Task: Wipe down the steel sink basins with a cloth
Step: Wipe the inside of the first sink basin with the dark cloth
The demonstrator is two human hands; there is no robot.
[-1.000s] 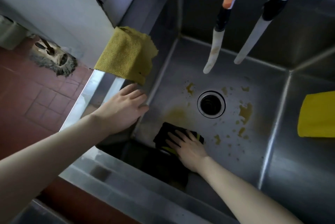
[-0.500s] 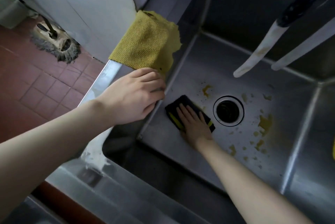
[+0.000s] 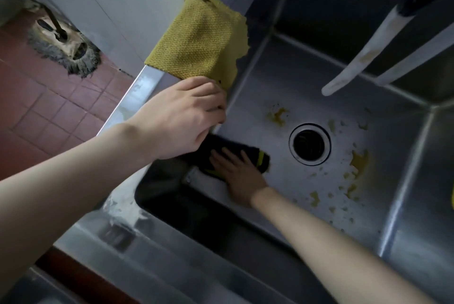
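Left of the drain [image 3: 310, 144], the left hand [image 3: 181, 117] rests on the sink rim [image 3: 137, 92], fingers curled over its edge, touching a yellow rag [image 3: 199, 40] draped there. Nearer the drain, the right hand [image 3: 240, 173] presses a dark cloth [image 3: 255, 153] onto the basin floor [image 3: 282, 195] with straight fingers. Yellow stains [image 3: 358, 161] lie right of the drain.

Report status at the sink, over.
Left hand braced on sink rim, fingers curled over it. Right hand flat, pressing dark cloth on basin floor. Yellow stains by drain not yet wiped; nothing blocks them.
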